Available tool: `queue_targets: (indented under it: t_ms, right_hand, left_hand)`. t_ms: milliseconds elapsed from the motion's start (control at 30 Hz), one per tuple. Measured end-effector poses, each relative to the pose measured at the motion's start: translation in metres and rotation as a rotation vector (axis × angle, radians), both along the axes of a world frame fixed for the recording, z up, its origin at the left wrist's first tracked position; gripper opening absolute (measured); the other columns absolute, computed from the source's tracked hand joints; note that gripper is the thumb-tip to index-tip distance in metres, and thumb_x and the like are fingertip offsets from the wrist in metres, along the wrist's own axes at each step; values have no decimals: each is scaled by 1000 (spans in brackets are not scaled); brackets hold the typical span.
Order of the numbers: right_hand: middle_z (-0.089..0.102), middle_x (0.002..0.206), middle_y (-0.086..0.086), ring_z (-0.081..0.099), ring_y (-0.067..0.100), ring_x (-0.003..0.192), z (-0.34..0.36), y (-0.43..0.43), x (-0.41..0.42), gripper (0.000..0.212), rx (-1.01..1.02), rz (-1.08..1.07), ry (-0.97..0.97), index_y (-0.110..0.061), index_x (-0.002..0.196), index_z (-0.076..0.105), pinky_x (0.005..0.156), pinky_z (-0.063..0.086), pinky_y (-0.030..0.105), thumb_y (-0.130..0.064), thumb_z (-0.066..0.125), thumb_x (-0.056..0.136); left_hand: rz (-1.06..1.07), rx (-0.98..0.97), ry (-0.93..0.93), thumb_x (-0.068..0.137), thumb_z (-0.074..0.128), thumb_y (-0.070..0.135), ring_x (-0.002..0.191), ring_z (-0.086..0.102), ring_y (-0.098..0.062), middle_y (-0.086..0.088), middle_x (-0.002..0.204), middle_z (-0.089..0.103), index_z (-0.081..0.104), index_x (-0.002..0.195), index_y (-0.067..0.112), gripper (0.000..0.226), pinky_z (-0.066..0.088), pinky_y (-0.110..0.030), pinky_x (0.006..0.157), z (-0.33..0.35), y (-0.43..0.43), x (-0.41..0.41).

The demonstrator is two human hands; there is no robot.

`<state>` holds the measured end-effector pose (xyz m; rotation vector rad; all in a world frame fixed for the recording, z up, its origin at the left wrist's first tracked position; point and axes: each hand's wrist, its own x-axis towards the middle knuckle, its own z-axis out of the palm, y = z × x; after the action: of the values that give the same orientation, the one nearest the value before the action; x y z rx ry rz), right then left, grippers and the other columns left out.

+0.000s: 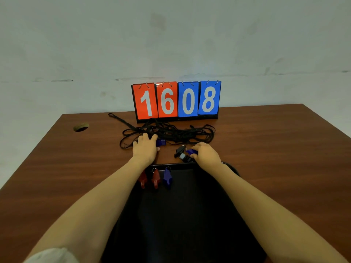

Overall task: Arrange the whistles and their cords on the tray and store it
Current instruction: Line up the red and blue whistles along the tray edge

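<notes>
A black tray lies on the table in front of me. Along its far edge lie two red whistles and one blue whistle, each with a metal ring. Beyond the tray, my left hand grips a blue whistle at the edge of a tangle of black cords. My right hand pinches another blue whistle. Black whistles lie just left of that hand, close to the tray's far rim.
A flip scoreboard reading 1608 stands at the back of the brown table against the wall. A round cable hole is at the back left.
</notes>
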<state>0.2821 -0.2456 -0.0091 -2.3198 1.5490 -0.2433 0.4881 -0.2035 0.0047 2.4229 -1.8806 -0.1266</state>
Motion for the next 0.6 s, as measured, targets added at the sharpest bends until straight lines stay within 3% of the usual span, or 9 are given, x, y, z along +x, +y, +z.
queue_targets:
  t_ms: [133, 233, 433, 600]
  right_hand:
    - [46, 132, 9, 48, 26, 120, 5, 1, 2, 39, 29, -5, 14, -7, 131, 54, 98, 44, 37, -23, 53, 96]
    - [46, 134, 10, 49, 27, 120, 9, 2, 1, 40, 57, -12, -7, -6, 132, 53, 100, 43, 36, -21, 54, 95]
    - [63, 122, 12, 58, 25, 110, 20, 8, -11, 32, 184, -88, -199, -8, 123, 62, 92, 46, 33, -18, 60, 92]
    - [51, 127, 11, 46, 27, 119, 32, 33, -27, 36, 6, -241, -279, -13, 128, 56, 95, 44, 36, -24, 57, 94]
  left_hand:
    - [-77, -9, -135, 97, 45, 37, 128, 33, -29, -11, 133, 41, 44, 133, 17, 42, 31, -42, 105, -1, 0, -3]
    - [-107, -85, -122, 95, 48, 39, 127, 34, -27, -7, 132, 45, 51, 129, 17, 40, 31, -39, 103, 3, 7, -5]
    - [-96, -240, 409, 92, 55, 31, 116, 52, -23, -4, 121, 59, 52, 128, 19, 38, 39, -38, 100, 27, 41, -25]
    - [-122, -206, 564, 91, 59, 21, 105, 52, -17, -2, 109, 61, 54, 119, 18, 29, 43, -28, 85, 47, 72, -41]
